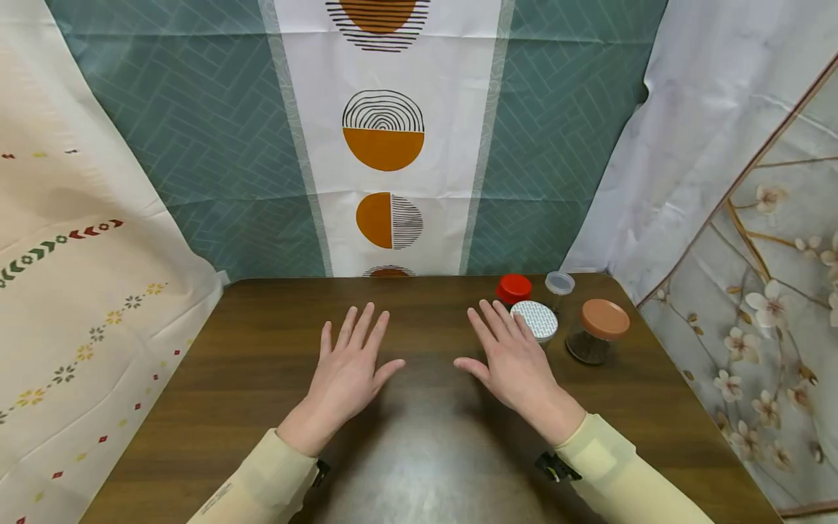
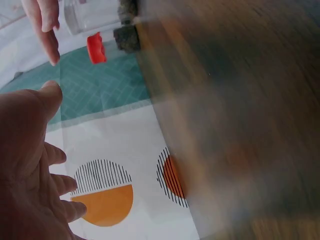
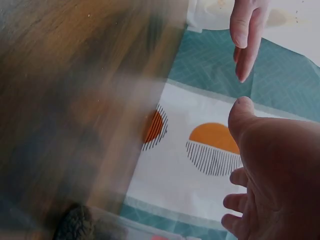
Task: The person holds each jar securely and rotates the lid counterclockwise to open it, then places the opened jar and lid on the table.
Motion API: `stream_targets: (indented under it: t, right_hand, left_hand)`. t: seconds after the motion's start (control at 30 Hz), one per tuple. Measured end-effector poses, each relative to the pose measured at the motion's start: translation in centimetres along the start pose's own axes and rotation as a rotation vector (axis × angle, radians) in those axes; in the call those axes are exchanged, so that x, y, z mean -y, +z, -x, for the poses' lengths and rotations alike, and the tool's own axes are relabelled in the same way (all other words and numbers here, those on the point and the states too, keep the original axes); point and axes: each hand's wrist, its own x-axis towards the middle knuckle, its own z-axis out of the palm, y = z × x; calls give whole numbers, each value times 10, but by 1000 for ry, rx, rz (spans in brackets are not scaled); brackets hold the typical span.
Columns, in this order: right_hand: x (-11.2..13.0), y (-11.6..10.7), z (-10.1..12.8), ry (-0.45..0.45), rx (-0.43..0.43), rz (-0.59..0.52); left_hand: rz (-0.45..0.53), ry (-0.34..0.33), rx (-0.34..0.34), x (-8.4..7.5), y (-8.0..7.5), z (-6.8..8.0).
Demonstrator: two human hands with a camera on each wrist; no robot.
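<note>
Both hands are spread flat, palms down, over a dark wooden table [image 1: 262, 378], and neither holds anything. My left hand [image 1: 369, 346] is near the table's middle, its fingers straight and fanned; the left wrist view shows it at the lower left [image 2: 25, 165]. My right hand [image 1: 487, 349] lies beside it with straight fingers, also seen in the right wrist view [image 3: 270, 165]. Its outer fingers reach the edge of a jar with a white patterned lid [image 1: 537, 320]. Whether the palms touch the wood I cannot tell.
Behind the right hand stand a red-lidded jar [image 1: 513, 288], a small clear-lidded jar [image 1: 559, 284] and a jar with a brown lid and dark contents [image 1: 599, 331]. Printed cloth backdrops [image 1: 386, 145] hang close behind and on both sides of the table.
</note>
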Motion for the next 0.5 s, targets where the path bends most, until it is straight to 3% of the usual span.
stream_targets:
  t: [0.5]
  right_hand:
    - [-23,-7,6,60,0,24]
  left_hand:
    - [10,40,42,-25,5,-19]
